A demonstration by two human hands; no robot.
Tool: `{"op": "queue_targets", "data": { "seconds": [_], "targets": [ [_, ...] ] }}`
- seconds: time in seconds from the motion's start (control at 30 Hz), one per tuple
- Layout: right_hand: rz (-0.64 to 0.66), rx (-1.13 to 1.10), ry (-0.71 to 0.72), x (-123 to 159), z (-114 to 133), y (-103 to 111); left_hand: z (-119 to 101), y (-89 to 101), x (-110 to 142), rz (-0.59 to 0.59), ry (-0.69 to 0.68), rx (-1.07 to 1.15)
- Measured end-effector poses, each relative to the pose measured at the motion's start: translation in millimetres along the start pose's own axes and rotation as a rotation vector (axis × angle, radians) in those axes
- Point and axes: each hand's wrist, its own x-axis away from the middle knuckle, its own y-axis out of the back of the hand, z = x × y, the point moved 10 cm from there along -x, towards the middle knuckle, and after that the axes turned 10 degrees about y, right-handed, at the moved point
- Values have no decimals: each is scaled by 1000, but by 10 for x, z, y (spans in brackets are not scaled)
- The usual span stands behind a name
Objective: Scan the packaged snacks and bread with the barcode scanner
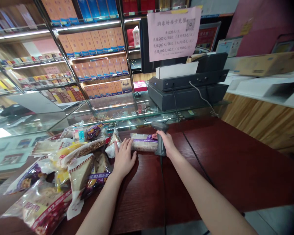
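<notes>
My right hand [167,143] is wrapped round the grip of a dark grey barcode scanner [160,148], held upright at one end of a long wrapped bread pack [143,143] with a purple and white label. At the pack's other end lies my left hand [124,156], palm down with fingers stretched out, holding nothing. Its fingertips reach the pack's near end; whether they press on it I cannot tell. Just left of those fingers stands a small triangular wrapped pack [112,148]. A black cable runs from the scanner toward me.
A heap of bagged breads [85,151] covers the left of the dark red table [235,163]. Another black cable [194,153] crosses the tabletop. Behind are a glass counter [107,111], a black cash drawer [186,94] and a monitor with a pink notice [173,36].
</notes>
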Motion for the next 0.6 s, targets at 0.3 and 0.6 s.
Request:
{"op": "queue_targets", "data": {
  "seconds": [0.3, 0.6],
  "targets": [
    [147, -65, -70, 24, -50, -155, -23, -40, 16, 30, -15, -72],
    [80, -145, -14, 28, 58, -94, 6, 38, -10, 23, 40, -131]
  ]
}}
